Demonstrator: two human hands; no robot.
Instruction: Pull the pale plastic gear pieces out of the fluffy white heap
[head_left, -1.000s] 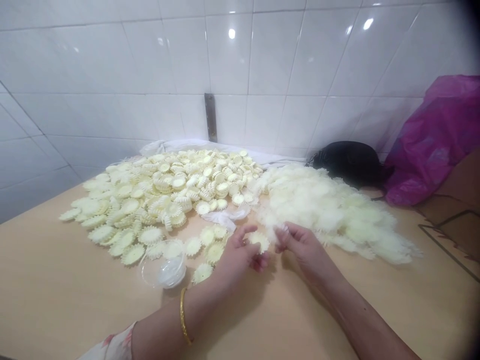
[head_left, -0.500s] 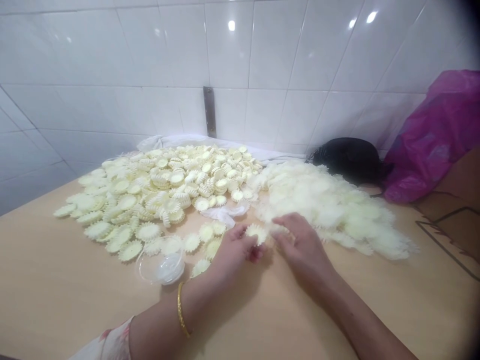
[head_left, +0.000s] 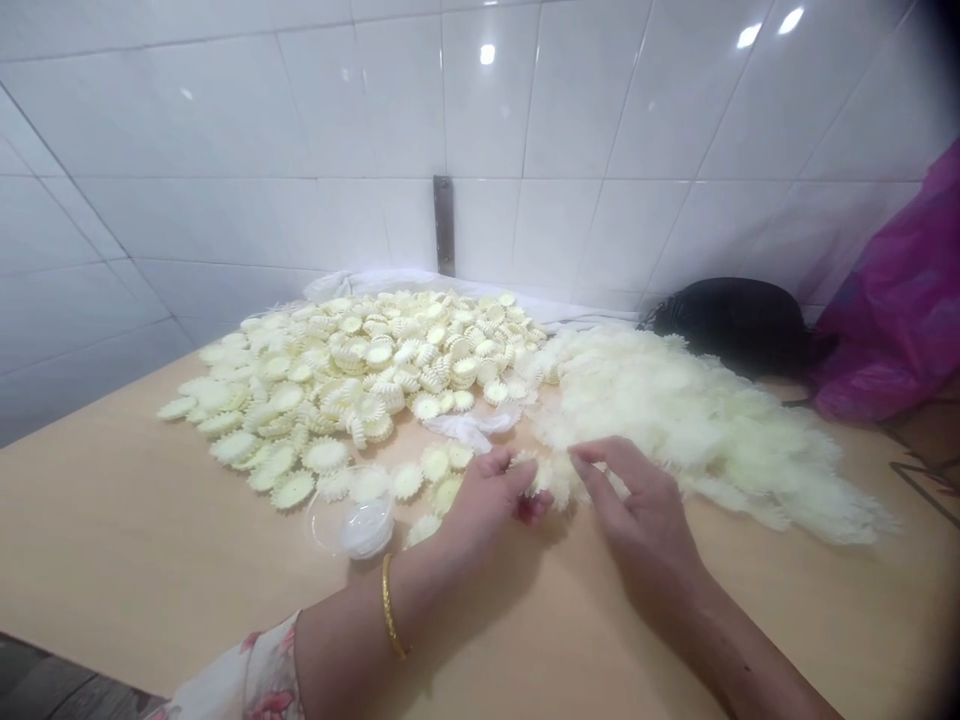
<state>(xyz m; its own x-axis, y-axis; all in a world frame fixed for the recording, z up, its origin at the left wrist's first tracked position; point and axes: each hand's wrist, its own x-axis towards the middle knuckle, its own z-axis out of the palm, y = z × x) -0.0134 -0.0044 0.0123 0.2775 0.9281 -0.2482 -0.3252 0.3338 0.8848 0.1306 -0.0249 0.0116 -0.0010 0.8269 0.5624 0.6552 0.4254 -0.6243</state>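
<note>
My left hand (head_left: 487, 500), with a gold bangle on its wrist, pinches a small pale yellow flower-shaped piece (head_left: 529, 468) between thumb and fingers. My right hand (head_left: 637, 510) is just to its right, fingers curled on another pale frilly piece (head_left: 559, 482) at the near edge of a loose fluffy heap of petals (head_left: 697, 420). Both hands hover low over the tan tabletop (head_left: 150, 540). To the left lies a wide spread of finished round yellow flowers (head_left: 352, 380).
A small clear plastic cup (head_left: 352, 522) sits left of my left hand. A black object (head_left: 731, 320) and a magenta plastic bag (head_left: 900, 300) lie at the back right against the white tiled wall. A white cloth (head_left: 472, 428) peeks from under the flowers.
My right hand has reached into the near edge of the fluffy heap and drawn a piece toward the left hand. The view has shifted slightly left.
</note>
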